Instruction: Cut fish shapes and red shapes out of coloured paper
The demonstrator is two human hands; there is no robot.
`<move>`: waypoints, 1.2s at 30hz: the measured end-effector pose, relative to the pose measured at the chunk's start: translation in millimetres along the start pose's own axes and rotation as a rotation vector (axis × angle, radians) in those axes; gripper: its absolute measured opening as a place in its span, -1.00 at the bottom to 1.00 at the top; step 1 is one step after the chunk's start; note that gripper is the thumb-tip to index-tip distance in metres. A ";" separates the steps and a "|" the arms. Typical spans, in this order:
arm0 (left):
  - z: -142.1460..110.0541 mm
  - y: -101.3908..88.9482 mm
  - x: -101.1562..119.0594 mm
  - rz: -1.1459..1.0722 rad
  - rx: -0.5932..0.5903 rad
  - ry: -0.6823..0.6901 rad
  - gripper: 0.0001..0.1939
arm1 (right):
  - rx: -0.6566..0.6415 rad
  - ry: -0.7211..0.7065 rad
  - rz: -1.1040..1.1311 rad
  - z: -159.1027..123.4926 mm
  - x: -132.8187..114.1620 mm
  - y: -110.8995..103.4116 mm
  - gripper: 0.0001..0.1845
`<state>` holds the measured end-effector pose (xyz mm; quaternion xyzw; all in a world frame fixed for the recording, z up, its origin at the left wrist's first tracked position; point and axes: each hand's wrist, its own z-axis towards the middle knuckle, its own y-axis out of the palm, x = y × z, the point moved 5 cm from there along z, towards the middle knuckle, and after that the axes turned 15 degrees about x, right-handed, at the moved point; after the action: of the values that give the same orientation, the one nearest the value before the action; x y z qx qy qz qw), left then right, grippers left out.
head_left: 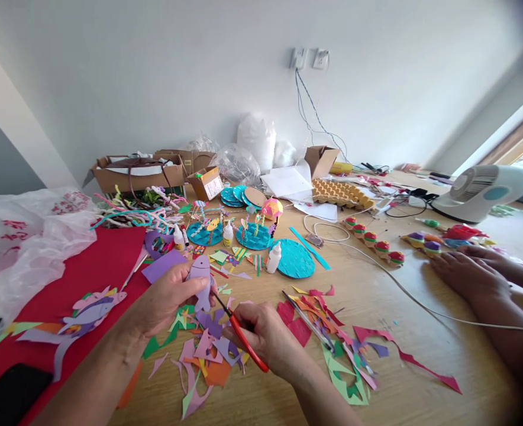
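My left hand (173,296) pinches a light purple paper fish (200,272) with its head up and dark lines drawn on it. Red-handled scissors (244,340) are in my right hand (261,334), their blades pointing up and left to the fish's edge near its tail. Whether the blades touch the paper I cannot make out. Below both hands lie colourful paper scraps (208,355). More cut paper fish (90,313) lie in a pile on red paper (123,254) at the left, and a purple sheet (164,266) is just beyond my left hand.
White glue bottles (273,258) stand among blue discs (296,258) ahead. A white cable (403,290) crosses the table on the right, near another person's hands (470,275) and painted egg-carton pieces (370,238). A fan (478,192) stands far right, a black phone (15,390) lower left.
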<state>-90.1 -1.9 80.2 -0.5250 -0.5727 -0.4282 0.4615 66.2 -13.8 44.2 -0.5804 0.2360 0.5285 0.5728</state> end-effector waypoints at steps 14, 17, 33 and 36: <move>2.3 -13.1 -1.7 -0.053 0.164 0.131 -0.84 | 0.005 0.387 0.537 -0.4 12.1 3.9 -0.51; 0.3 -10.4 1.5 -0.036 0.214 0.157 -0.82 | 0.125 0.426 0.692 2.1 14.6 4.2 -0.57; 0.8 16.2 -24.5 0.114 0.079 0.150 -0.73 | 0.340 0.436 0.822 4.4 25.2 12.0 -0.61; 1.9 5.3 -28.1 -0.003 0.130 0.130 -0.58 | 0.347 0.433 0.811 5.0 26.5 12.2 -0.65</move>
<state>-84.3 -5.4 52.3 -0.4643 -0.5689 -0.4239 0.5301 62.5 -3.3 16.8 -0.4343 0.6411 0.5292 0.3469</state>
